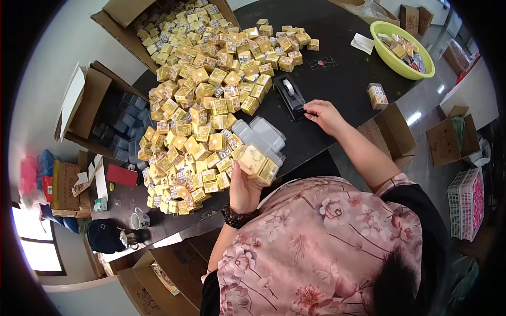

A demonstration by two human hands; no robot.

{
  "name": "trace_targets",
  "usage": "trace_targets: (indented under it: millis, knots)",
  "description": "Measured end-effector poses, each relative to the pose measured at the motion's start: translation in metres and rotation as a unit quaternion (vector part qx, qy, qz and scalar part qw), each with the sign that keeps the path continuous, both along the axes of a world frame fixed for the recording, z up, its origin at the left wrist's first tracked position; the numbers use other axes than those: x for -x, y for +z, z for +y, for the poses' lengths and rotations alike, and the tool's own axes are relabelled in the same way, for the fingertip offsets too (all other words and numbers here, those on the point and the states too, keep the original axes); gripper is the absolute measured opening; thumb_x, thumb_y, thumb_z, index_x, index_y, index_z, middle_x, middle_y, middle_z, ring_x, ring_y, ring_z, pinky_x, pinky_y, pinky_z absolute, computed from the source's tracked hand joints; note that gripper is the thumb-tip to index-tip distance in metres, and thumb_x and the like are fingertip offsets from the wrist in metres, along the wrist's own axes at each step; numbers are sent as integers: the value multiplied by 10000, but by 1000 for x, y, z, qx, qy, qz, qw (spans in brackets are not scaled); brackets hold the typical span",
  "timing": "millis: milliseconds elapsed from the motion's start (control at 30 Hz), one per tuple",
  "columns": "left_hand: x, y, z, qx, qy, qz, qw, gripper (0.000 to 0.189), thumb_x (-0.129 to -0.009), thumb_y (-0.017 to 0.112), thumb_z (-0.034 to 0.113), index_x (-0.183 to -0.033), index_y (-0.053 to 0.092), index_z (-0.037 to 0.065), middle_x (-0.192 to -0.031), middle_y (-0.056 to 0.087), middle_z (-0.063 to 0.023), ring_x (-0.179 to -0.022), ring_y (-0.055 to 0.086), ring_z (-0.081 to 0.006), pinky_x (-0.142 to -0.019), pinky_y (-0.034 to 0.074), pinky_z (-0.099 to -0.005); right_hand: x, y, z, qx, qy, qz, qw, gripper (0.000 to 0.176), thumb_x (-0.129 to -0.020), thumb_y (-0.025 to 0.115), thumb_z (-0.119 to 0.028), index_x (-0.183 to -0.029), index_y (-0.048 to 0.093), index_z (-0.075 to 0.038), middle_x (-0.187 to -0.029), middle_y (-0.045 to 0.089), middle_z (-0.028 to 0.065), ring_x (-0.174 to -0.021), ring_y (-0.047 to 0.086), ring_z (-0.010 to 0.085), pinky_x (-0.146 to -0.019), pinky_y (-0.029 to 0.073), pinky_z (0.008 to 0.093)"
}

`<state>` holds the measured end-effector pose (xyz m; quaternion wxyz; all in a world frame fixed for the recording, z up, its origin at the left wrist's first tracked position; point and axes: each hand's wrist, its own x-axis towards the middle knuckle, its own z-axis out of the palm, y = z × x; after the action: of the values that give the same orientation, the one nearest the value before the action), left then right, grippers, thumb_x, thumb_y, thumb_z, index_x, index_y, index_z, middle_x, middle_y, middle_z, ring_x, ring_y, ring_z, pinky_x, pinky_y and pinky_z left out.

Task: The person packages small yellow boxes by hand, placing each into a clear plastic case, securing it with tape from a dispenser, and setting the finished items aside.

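Observation:
My left hand point(245, 185) is wrapped round a clear plastic box with yellow boxes inside point(258, 163), near the table's front edge. Beside it lie flat clear plastic cases point(259, 136). My right hand point(322, 116) is at the near end of a black tape dispenser point(291, 96), thumb and fingertips pinched together; any piece of tape between them is too small to make out. A large heap of small yellow boxes point(200, 110) covers the table to the left of the dispenser.
An open carton of clear cases point(121, 124) stands left. A yellow-green basin point(401, 51) is at the back right, near a filled clear box point(377, 96) and a white paper point(362, 43). A mug point(140, 219) stands front left. Cartons point(392, 131) stand beyond the right edge.

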<state>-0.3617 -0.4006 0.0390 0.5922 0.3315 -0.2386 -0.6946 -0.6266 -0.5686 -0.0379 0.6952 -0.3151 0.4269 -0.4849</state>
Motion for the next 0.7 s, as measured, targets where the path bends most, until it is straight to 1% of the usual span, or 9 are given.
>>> trace_targets:
  millis: [67,100,167,233,300,367,433,533,700]
  knots:
    - [-13,-15,-1,77,-72,103,989,546,-1022,310,469,-1420,351,97,-1333,524,-105,-1214,530,-291,-913,508,-464,-5,-29,8,47,-37,9,998,25,-865,656,-76,-852,639,-63,-848,620,12,-831,598,109,-825,489,256]
    - [-10,-10,0,75,-51,104,990,502,-1018,370,420,-1406,368,101,-1338,517,-109,-1209,533,-292,-872,520,-460,-7,-48,5,47,-36,10,998,25,-865,656,-76,-852,639,-63,-848,620,12,-831,598,109,-825,489,256]
    - [-13,-9,-1,71,-48,120,989,487,-1003,433,371,-1405,366,104,-1327,525,-98,-1196,543,-280,-878,523,-465,-11,-78,3,72,-128,71,987,27,-863,657,-75,-867,637,-57,-843,623,14,-832,597,103,-817,491,247]
    - [-12,-3,-1,45,-33,159,986,474,-973,527,274,-1392,375,112,-1317,529,-80,-1212,532,-256,-893,525,-476,-14,-73,12,68,-144,39,986,27,-867,655,-78,-880,637,-62,-845,622,6,-832,594,97,-805,489,241]
    - [-11,5,-1,42,-23,164,985,469,-972,524,259,-1390,375,107,-1324,523,-78,-1229,517,-253,-909,518,-478,-18,-54,23,68,-155,8,986,30,-871,652,-82,-892,637,-67,-846,620,-2,-832,591,91,-794,488,236]
    - [-12,6,-1,36,-8,169,985,465,-971,522,243,-1389,375,102,-1331,516,-76,-1246,502,-250,-925,511,-480,-28,-2,51,-1,-55,63,997,38,-888,642,-98,-920,638,-77,-872,618,-14,-829,586,82,-774,482,235]
    - [-9,5,-2,46,30,127,990,471,-963,516,210,-1395,367,97,-1331,513,-68,-1262,485,-246,-954,492,-486,-50,43,83,38,93,-59,993,35,-903,632,-112,-907,645,-80,-869,615,-21,-824,581,76,-759,474,232]
    - [-6,2,-4,73,41,91,992,500,-934,543,159,-1384,359,44,-1317,513,-101,-1255,489,-245,-993,463,-449,-80,78,108,68,248,-38,966,85,-906,642,-134,-863,657,-62,-816,616,-25,-781,551,53,-732,441,206]
    - [-4,5,-3,114,72,59,989,519,-909,568,119,-1366,355,0,-1300,513,-136,-1244,493,-251,-1015,441,-406,-99,89,115,35,285,13,958,146,-891,680,-163,-823,660,-36,-739,604,-35,-682,511,39,-638,393,191]
